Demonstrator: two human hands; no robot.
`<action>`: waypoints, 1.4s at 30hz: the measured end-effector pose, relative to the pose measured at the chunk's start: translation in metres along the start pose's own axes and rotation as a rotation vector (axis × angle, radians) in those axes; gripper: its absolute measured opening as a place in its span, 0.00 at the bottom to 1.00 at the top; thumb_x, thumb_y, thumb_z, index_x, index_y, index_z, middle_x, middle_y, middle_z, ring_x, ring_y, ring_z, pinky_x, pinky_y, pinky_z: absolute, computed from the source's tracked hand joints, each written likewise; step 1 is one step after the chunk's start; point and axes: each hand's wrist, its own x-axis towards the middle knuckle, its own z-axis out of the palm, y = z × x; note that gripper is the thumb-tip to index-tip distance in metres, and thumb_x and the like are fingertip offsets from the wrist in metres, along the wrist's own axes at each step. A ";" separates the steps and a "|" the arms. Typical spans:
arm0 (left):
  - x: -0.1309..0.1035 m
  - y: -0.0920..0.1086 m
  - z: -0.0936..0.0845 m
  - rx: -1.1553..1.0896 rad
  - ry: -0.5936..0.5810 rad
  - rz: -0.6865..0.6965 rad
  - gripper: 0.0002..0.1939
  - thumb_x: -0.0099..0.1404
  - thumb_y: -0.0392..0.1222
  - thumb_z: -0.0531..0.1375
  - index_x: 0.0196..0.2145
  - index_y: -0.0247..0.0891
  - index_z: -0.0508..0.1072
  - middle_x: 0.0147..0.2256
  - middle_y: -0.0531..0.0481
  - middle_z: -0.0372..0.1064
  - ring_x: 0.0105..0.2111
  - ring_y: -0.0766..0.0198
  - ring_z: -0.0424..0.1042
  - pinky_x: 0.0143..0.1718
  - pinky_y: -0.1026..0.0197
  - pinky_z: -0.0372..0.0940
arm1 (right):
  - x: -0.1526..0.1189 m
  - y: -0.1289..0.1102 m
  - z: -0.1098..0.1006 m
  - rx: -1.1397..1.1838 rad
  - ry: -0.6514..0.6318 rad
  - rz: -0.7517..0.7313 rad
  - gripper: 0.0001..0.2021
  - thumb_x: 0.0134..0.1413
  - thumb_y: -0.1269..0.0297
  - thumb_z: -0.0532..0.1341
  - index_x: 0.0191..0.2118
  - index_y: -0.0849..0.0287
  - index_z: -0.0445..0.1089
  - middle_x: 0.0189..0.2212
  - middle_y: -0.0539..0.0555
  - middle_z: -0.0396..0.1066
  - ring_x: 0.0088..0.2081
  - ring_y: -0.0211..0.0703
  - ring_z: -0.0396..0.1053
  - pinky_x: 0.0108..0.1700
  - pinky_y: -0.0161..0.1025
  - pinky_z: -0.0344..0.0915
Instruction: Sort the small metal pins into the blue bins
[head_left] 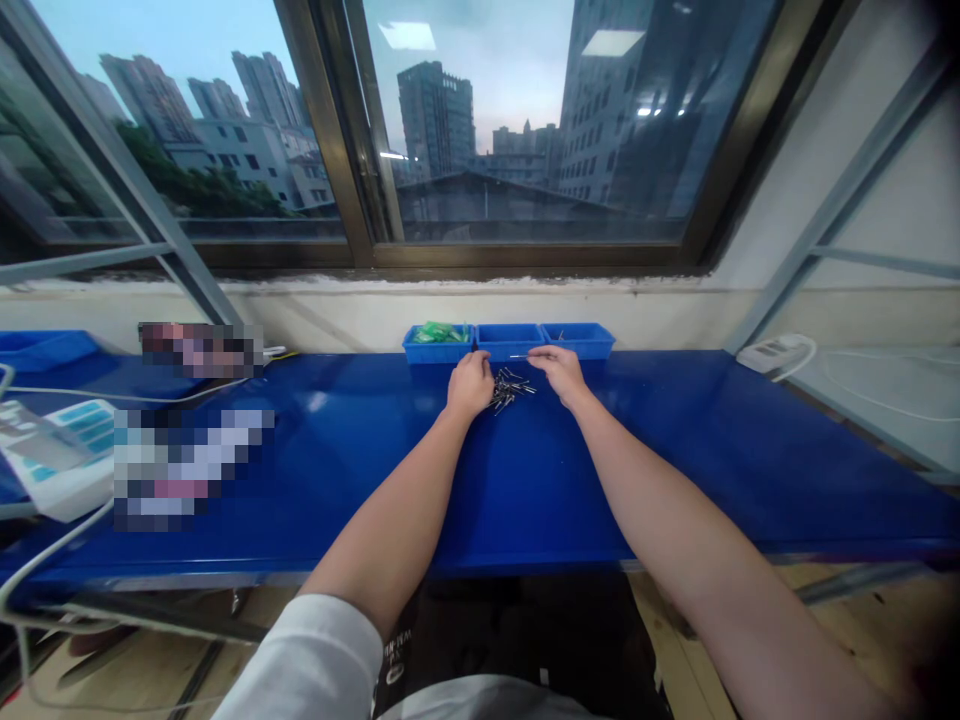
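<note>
On the blue tabletop (517, 480) lies a heap of small, thin metal pins (513, 392). My right hand (560, 374), just right of and beyond the heap, pinches a slender shiny metal pin (518, 357) that points left. My left hand (472, 385) is closed at the heap's left edge, fingertips bunched near the bins. Whatever it may hold is too small or hidden to make out. Behind the hands stand three joined blue bins. The left bin (439, 353) holds green pieces, the middle bin (510, 336) is partly behind my fingers, and the right bin (592, 347) holds a few tiny pieces.
A white device with blue panels (71, 450) stands at the left, with a white cable near it. Blurred-out items lie beside it. Another blue tray (45, 350) is at the far left. A white power strip (772, 352) sits at the back right. Metal posts rise at both sides.
</note>
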 end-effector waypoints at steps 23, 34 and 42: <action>-0.009 0.003 0.007 0.250 -0.313 0.074 0.30 0.65 0.62 0.45 0.51 0.35 0.66 0.50 0.36 0.64 0.51 0.48 0.65 0.50 0.52 0.58 | 0.006 0.005 -0.017 -0.651 0.136 -0.111 0.27 0.43 0.65 0.62 0.54 0.55 0.66 0.54 0.58 0.63 0.55 0.58 0.55 0.54 0.54 0.55; -0.004 0.010 0.013 0.223 -0.306 -0.002 0.30 0.68 0.58 0.38 0.49 0.33 0.66 0.49 0.34 0.66 0.50 0.48 0.67 0.50 0.50 0.58 | -0.006 0.002 0.006 -0.796 -0.349 -0.203 0.13 0.47 0.59 0.62 0.40 0.57 0.76 0.36 0.56 0.73 0.37 0.44 0.69 0.44 0.38 0.62; -0.004 0.004 0.013 0.154 -0.479 0.104 0.43 0.60 0.70 0.43 0.61 0.33 0.55 0.63 0.34 0.48 0.63 0.45 0.46 0.60 0.41 0.43 | -0.005 0.005 0.002 -0.691 -0.285 -0.234 0.06 0.48 0.68 0.62 0.33 0.58 0.76 0.32 0.54 0.75 0.33 0.41 0.69 0.39 0.36 0.63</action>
